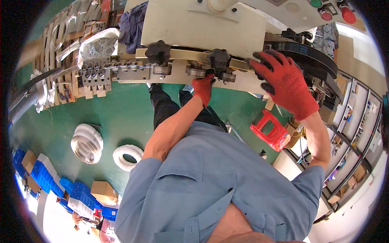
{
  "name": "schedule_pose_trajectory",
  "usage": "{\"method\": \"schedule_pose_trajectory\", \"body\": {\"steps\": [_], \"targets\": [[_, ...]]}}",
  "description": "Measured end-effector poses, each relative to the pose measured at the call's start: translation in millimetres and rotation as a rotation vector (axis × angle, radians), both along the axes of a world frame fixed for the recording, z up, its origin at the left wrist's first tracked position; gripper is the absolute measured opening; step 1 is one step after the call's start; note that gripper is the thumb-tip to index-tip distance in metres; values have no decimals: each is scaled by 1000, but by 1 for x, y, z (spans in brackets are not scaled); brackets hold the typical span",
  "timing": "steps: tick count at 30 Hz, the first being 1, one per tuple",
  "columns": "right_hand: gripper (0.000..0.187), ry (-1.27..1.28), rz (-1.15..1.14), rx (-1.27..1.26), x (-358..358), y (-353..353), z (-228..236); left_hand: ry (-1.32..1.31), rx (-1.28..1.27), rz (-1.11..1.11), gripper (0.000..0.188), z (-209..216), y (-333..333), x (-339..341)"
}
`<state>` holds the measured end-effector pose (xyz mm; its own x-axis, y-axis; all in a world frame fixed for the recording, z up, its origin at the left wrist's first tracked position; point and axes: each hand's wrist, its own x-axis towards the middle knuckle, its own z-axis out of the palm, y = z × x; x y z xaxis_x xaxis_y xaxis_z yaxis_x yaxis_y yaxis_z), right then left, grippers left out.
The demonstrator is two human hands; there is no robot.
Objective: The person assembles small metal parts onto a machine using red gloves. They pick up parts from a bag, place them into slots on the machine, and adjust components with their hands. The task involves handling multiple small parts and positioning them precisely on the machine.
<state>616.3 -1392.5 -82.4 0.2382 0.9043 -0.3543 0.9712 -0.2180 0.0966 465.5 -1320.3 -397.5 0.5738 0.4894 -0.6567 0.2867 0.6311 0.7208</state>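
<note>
Red work gloves with black palms and fingertips cover both hands. My left hand (203, 90) is up against the front of the machine, just under a black star-shaped knob (219, 59). Its fingers are curled together beside a grooved metal roller (196, 72); what they hold, if anything, is hidden. Off to the right, my right hand (285, 83) is raised with its fingers apart, holding nothing. It is near the right end of the pale metal bar (186, 54) that carries the knobs. A second star knob (157, 52) is farther left, with another roller (162, 70) below it.
A block of small rollers (95, 73) is at the machine's left. Wire coils (87, 143) lie on the green floor (117, 105), behind me to the left. A red plastic object (270, 130) is low on the right, near shelving (351, 139). Control buttons (347, 14) are at upper right.
</note>
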Motion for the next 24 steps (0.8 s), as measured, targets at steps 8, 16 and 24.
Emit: {"method": "schedule_pose_trajectory", "body": {"steps": [8,16,24], "targets": [[71,24,-480,-249,-3,2,-3,-49,-126,90,29,-13,-3,1],[57,-20,5,-106,-4,-9,-2,-133,-256,153,30,-5,-3,-1],[63,97,-591,-165,-11,-1,-10,-114,-323,180,24,11,-1,2]]}}
